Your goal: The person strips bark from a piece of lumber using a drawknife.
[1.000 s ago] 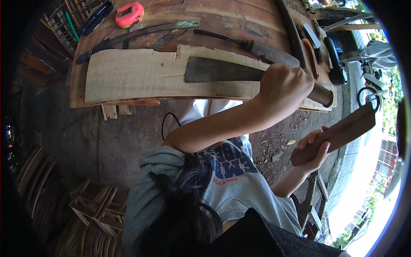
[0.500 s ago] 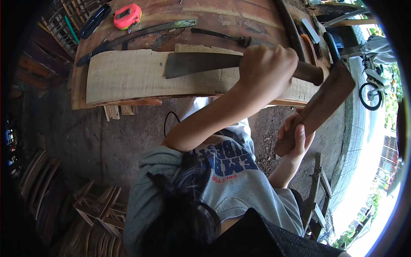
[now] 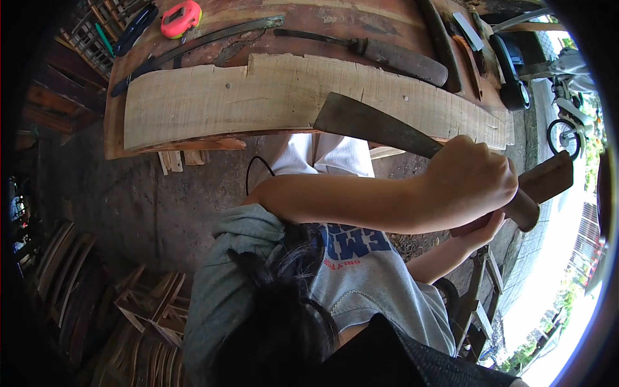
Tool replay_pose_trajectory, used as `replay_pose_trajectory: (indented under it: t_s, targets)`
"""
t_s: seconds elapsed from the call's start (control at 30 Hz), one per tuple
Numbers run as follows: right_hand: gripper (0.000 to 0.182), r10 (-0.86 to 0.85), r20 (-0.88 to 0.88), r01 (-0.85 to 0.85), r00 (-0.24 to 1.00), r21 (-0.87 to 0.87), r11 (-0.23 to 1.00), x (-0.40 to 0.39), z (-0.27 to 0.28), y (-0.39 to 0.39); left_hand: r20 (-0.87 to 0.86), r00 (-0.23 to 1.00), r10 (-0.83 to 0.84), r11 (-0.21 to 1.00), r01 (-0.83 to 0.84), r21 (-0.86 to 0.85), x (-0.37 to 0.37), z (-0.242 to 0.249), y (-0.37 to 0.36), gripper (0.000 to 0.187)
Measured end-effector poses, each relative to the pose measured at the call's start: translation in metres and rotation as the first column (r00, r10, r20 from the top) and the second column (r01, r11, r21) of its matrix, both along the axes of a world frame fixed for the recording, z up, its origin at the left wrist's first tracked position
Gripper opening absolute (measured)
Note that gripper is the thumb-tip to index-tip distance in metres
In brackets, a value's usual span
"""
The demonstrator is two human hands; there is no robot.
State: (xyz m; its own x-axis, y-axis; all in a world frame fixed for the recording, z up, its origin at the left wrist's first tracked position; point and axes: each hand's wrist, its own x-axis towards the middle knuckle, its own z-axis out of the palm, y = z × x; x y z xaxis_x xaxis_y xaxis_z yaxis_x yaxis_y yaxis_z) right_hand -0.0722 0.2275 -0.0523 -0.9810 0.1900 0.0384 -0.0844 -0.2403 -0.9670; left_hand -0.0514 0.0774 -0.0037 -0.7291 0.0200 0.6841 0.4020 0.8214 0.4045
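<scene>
My left hand is closed around the handle of a machete. Its dark blade points up and left, over the front edge of a pale curved board on the workbench. My right hand, lower down and partly hidden by my left hand and the handle, holds a brown wooden block. The block slants up to the right, behind the machete handle. Behind the board lies a long tool with a thick dark handle.
A pink tape measure and a long curved blade lie at the bench's back left. A dark bar lies at the back right. Wooden frames stand on the floor at lower left, and a motorcycle at far right.
My left hand and the machete have moved right and down, off most of the board. The wooden block has tilted flatter and shifted right, with my right hand slightly lower and farther right.
</scene>
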Motion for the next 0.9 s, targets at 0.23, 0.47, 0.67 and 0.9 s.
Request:
replay_pose_trajectory:
  t_s: [0.23, 0.47, 0.67, 0.9]
  targets:
    - [0.042, 0.195, -0.149, -0.205, 0.969, -0.052, 0.977, -0.005, 0.004, 0.021, -0.010, 0.988, 0.155, 0.988, -0.155, -0.020, -0.014, 0.007, -0.005, 0.018]
    - [0.045, 0.211, -0.193, -0.218, 0.958, -0.016, 0.976, -0.012, 0.004, 0.031, -0.121, 0.955, 0.269, 0.962, -0.272, -0.009, -0.024, 0.003, -0.002, 0.018]
    - [0.045, 0.195, -0.176, -0.197, 0.965, 0.007, 0.980, -0.012, 0.001, 0.029, -0.080, 0.959, 0.272, 0.962, -0.273, 0.002, -0.028, 0.001, 0.001, 0.018]
    - [0.044, 0.193, -0.168, -0.195, 0.967, 0.005, 0.981, -0.010, 0.000, 0.030, -0.129, 0.944, 0.302, 0.953, -0.295, 0.068, -0.033, 0.001, -0.001, 0.018]
